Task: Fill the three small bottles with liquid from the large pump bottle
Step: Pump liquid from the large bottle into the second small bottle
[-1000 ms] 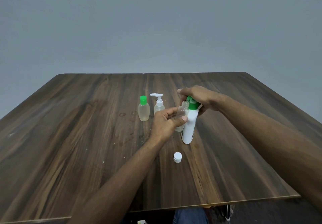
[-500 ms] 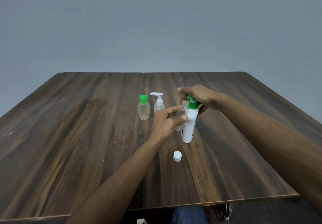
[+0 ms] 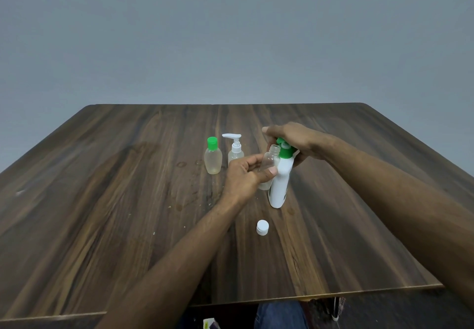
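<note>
Large pump bottle (image 3: 280, 185): upright on surface (image 3: 102, 200), right hand (image 3: 295, 144) fingers curled over its green pump; left hand (image 3: 243, 175) fingers gripped open small bottle (image 3: 269, 160) at spout, barely filled; two others stood capped, apparently filled

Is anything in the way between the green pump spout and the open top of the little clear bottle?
Nothing visible blocks it. The left hand holds the small clear uncapped bottle right beside the green pump head of the large white bottle, under the right hand. Its white cap lies apart on the wooden table.
</note>
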Demonstrator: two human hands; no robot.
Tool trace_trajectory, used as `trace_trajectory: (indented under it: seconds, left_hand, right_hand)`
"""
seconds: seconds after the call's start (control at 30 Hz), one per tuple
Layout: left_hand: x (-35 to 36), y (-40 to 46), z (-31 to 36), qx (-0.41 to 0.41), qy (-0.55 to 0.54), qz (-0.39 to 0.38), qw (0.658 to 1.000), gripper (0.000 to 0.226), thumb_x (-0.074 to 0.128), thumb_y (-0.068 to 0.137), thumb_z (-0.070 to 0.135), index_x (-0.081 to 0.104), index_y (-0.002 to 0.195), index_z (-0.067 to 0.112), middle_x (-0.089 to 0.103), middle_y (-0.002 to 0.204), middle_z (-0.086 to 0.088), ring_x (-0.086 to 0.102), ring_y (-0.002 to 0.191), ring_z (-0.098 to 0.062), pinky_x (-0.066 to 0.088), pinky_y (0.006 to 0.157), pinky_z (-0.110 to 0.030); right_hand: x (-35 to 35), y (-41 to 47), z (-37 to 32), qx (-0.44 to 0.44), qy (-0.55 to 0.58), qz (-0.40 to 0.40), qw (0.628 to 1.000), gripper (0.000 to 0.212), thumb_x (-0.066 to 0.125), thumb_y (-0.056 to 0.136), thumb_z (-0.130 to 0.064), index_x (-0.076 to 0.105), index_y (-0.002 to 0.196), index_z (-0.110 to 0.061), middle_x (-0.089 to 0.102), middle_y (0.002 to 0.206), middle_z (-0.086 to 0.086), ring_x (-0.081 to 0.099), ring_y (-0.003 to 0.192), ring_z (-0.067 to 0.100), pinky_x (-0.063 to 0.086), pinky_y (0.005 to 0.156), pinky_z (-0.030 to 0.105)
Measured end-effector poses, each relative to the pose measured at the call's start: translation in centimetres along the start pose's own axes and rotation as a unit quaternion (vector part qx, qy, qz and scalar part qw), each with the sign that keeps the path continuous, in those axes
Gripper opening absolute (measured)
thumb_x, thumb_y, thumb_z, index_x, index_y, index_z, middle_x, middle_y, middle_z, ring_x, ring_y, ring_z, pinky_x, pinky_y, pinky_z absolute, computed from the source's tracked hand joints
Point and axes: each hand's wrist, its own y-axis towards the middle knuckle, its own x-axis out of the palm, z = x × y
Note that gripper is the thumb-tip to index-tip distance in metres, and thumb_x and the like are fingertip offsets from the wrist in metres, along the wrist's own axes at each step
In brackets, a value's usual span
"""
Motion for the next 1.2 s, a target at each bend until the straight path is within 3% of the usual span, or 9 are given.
trace_trajectory:
  seconds: [0.07, 0.3, 0.37, 0.53, 0.67, 0.8, 1.0, 1.2]
  left_hand:
    - [0.02, -0.06, 0.02, -0.002, -0.003, 0.000, 1.000, 0.028, 0.071, 0.079, 0.000, 0.070, 0.105, 0.010, 0.073, 0.098, -0.004, 0.068, 0.089, -0.010, 0.054, 0.078, -0.023]
    - [0.07, -0.01, -0.07, -0.001, -0.012, 0.003, 1.000, 0.030, 0.070, 0.079, -0.002, 0.069, 0.107, 0.005, 0.072, 0.098, -0.006, 0.067, 0.087, -0.011, 0.053, 0.075, -0.021]
    - [0.06, -0.03, -0.07, 0.001, -0.012, -0.001, 1.000, 0.029, 0.070, 0.079, -0.002, 0.069, 0.106, 0.006, 0.072, 0.098, -0.006, 0.067, 0.088, -0.011, 0.054, 0.076, -0.021]
    - [-0.01, 0.08, -0.11, 0.003, -0.006, -0.002, 1.000, 0.028, 0.070, 0.079, -0.001, 0.070, 0.106, 0.007, 0.073, 0.100, -0.007, 0.067, 0.091, -0.012, 0.054, 0.079, -0.024]
    - [0.08, -0.04, -0.24, 0.005, 0.003, 0.002, 1.000, 0.030, 0.070, 0.079, -0.001, 0.069, 0.108, 0.006, 0.072, 0.099, -0.006, 0.067, 0.089, -0.011, 0.054, 0.077, -0.022]
    - [0.03, 0.06, -0.22, 0.004, 0.006, 0.005, 1.000, 0.030, 0.070, 0.079, 0.000, 0.069, 0.109, 0.006, 0.072, 0.100, -0.005, 0.067, 0.089, -0.010, 0.053, 0.076, -0.021]
    - [0.09, -0.06, 0.00, 0.009, 0.008, 0.001, 1.000, 0.027, 0.070, 0.079, -0.001, 0.070, 0.102, 0.012, 0.072, 0.091, 0.004, 0.067, 0.083, -0.003, 0.054, 0.075, -0.018]
    - [0.09, -0.04, -0.07, 0.008, 0.005, 0.002, 1.000, 0.027, 0.071, 0.078, -0.002, 0.070, 0.102, 0.010, 0.072, 0.090, 0.002, 0.067, 0.082, -0.005, 0.053, 0.072, -0.019]
  right_hand:
    - [-0.09, 0.00, -0.05, 0.004, 0.007, -0.001, 1.000, 0.046, 0.049, 0.100, -0.054, 0.066, 0.093, -0.011, 0.076, 0.094, 0.010, 0.071, 0.079, 0.027, 0.059, 0.076, 0.041]
    - [0.15, -0.43, -0.49, -0.002, -0.021, 0.004, 1.000, 0.036, 0.046, 0.100, -0.029, 0.069, 0.102, -0.001, 0.074, 0.101, 0.019, 0.072, 0.088, 0.034, 0.060, 0.086, 0.057]
    - [0.16, -0.38, -0.42, 0.000, -0.022, 0.004, 1.000, 0.041, 0.046, 0.102, -0.035, 0.069, 0.105, -0.001, 0.074, 0.101, 0.018, 0.073, 0.091, 0.035, 0.061, 0.086, 0.054]
    - [-0.05, -0.35, -0.19, 0.007, 0.009, 0.000, 1.000, 0.050, 0.047, 0.101, -0.056, 0.067, 0.091, -0.011, 0.075, 0.090, 0.009, 0.071, 0.079, 0.027, 0.059, 0.081, 0.043]
    - [0.12, -0.69, -0.47, 0.010, 0.004, 0.005, 1.000, 0.037, 0.045, 0.103, -0.038, 0.066, 0.093, -0.009, 0.073, 0.095, 0.015, 0.068, 0.082, 0.030, 0.059, 0.088, 0.054]
    - [0.27, -0.87, -0.77, -0.002, -0.018, 0.013, 1.000, 0.035, 0.044, 0.101, -0.024, 0.068, 0.102, 0.002, 0.072, 0.105, 0.023, 0.071, 0.089, 0.038, 0.059, 0.086, 0.061]
    - [0.06, -0.52, -0.32, 0.014, 0.005, 0.007, 1.000, 0.051, 0.047, 0.101, -0.054, 0.068, 0.096, -0.009, 0.076, 0.090, 0.010, 0.072, 0.078, 0.027, 0.060, 0.079, 0.042]
    - [0.15, -0.78, -0.55, 0.014, -0.002, 0.012, 1.000, 0.038, 0.046, 0.103, -0.035, 0.069, 0.104, -0.005, 0.075, 0.099, 0.016, 0.069, 0.082, 0.031, 0.060, 0.087, 0.052]
